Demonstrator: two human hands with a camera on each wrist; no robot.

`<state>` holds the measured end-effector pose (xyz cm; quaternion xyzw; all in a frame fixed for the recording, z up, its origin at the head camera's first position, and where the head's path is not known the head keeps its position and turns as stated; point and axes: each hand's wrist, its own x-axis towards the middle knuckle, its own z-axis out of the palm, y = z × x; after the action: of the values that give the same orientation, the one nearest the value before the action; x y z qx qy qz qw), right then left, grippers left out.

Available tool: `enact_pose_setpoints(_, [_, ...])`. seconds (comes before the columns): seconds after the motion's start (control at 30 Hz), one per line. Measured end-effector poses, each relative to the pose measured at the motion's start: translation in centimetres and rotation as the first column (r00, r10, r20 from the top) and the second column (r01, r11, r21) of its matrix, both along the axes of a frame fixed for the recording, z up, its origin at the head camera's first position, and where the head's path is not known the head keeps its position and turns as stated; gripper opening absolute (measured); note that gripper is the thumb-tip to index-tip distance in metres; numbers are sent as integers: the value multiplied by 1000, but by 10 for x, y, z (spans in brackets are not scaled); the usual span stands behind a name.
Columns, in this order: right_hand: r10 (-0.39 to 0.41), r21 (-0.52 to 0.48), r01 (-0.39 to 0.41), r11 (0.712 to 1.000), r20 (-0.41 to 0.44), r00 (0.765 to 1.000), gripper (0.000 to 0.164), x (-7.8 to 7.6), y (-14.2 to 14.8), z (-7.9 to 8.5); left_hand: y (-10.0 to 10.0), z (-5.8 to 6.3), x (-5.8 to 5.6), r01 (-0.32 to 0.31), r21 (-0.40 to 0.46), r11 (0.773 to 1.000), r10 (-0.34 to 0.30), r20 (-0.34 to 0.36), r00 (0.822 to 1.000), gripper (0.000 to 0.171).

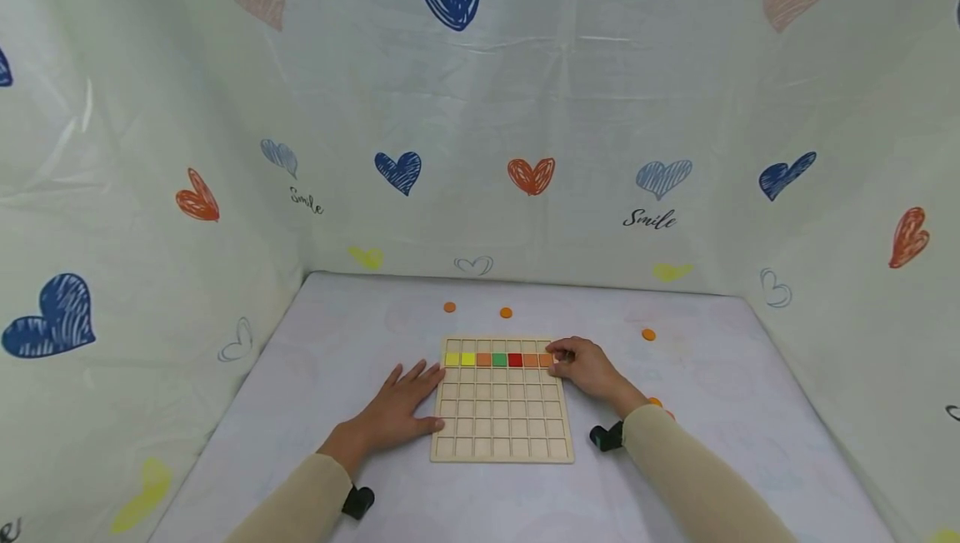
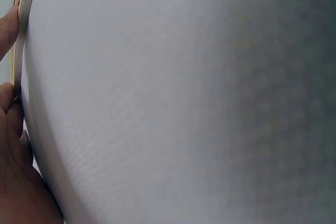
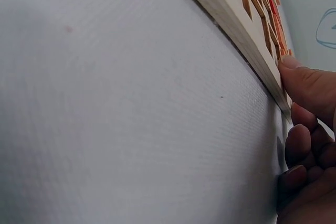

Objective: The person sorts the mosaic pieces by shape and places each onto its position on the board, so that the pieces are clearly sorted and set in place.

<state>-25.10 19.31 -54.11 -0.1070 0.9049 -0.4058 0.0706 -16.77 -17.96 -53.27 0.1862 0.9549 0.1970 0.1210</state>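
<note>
A light wooden grid board (image 1: 502, 410) lies flat on the table, its second row from the far side filled with coloured square tiles: yellow, orange, green and red. My left hand (image 1: 393, 410) rests spread beside the board, its fingertips and thumb touching the left edge. At the right end of the row, my right hand (image 1: 592, 368) has its thumb and index finger about the last orange square tile (image 1: 546, 360). In the right wrist view the thumb (image 3: 304, 85) is at the board's edge, the other fingers curled below; the fingertips partly hide that tile.
Orange round pieces (image 1: 506, 312) lie scattered beyond the board, with another (image 1: 648, 334) at the far right. More orange pieces (image 1: 655, 402) are partly hidden by the right wrist. A white curtain (image 1: 465, 218) printed with hearts surrounds the table (image 1: 375, 310).
</note>
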Motion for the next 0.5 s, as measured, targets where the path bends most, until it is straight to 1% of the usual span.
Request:
enact_pose_setpoints(0.1, [-1, 7, 1, 1000, -4, 1000, 29, 0, 0, -1, 0, 0, 0, -2, -1, 1000, 2, -3, 1000, 88])
enact_pose_setpoints(0.27, [-8, -15, 8, 1000, 9, 1000, 31, -1, 1, -1, 0, 1, 1, -6, 1, 1000, 6, -1, 1000, 88])
enact_pose_setpoints(0.5, [4, -51, -4, 999, 3, 1000, 35, 2, 3, 3, 1, 2, 1, -8, 2, 1000, 8, 9, 1000, 87])
